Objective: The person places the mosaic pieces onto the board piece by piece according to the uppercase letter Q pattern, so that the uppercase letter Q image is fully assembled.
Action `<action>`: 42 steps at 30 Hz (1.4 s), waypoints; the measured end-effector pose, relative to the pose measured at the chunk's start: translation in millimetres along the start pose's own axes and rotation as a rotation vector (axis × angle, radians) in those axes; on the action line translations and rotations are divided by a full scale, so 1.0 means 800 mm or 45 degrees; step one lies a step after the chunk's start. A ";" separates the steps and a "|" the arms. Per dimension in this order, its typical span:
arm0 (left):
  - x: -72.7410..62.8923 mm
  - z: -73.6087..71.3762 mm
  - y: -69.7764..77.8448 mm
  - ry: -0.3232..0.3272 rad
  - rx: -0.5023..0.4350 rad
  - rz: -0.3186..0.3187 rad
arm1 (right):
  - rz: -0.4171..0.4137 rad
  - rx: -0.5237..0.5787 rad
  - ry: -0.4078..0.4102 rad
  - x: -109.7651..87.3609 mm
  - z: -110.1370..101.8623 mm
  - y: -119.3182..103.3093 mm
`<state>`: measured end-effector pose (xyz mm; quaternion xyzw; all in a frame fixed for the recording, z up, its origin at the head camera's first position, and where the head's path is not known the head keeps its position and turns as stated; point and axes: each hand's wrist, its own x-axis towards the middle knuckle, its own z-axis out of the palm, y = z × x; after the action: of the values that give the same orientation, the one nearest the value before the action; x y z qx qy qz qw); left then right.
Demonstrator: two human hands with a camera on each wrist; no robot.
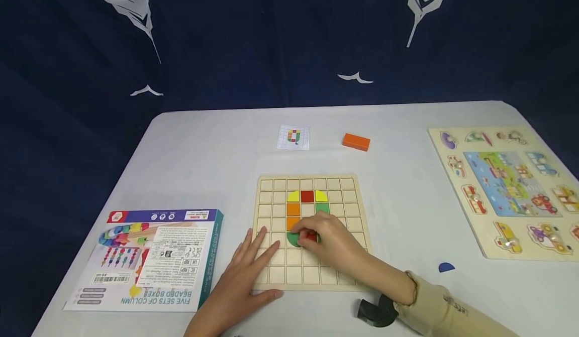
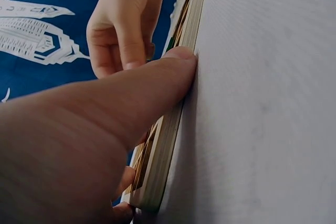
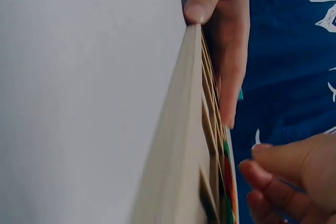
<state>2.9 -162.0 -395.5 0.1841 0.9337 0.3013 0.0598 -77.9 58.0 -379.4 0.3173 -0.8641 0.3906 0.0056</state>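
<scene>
A wooden grid board point(image 1: 273, 271) lies on the white table. Set in its squares are yellow quarter-circles point(image 1: 321, 196), a red square point(image 1: 307, 196), orange squares point(image 1: 293, 209) and a green square point(image 1: 322, 208). My right hand point(image 1: 332, 236) pinches with thumb and index finger at a green rounded piece point(image 1: 291, 239), low in the left column. Beside it a second red piece point(image 1: 311, 236) is partly hidden by that hand. My left hand point(image 1: 246, 274) lies spread at the board's left front corner. In the left wrist view its thumb point(image 2: 157, 77) presses the board's edge.
Beyond the board lie a pattern card point(image 1: 293, 137) and an orange block point(image 1: 356, 142). A toy box point(image 1: 149, 261) is at left and a picture puzzle point(image 1: 511, 191) at right. A blue half-round piece point(image 1: 446, 267) and a black device point(image 1: 377, 312) lie near my right sleeve.
</scene>
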 end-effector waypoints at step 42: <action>-0.007 -0.038 0.016 -0.103 -0.095 -0.106 | 0.276 -0.244 0.094 -0.180 -0.175 0.094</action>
<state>5.4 -171.0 -363.1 0.1546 0.9255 0.3255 0.1167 -37.7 268.7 -370.1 0.2056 -0.9259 0.3159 0.0254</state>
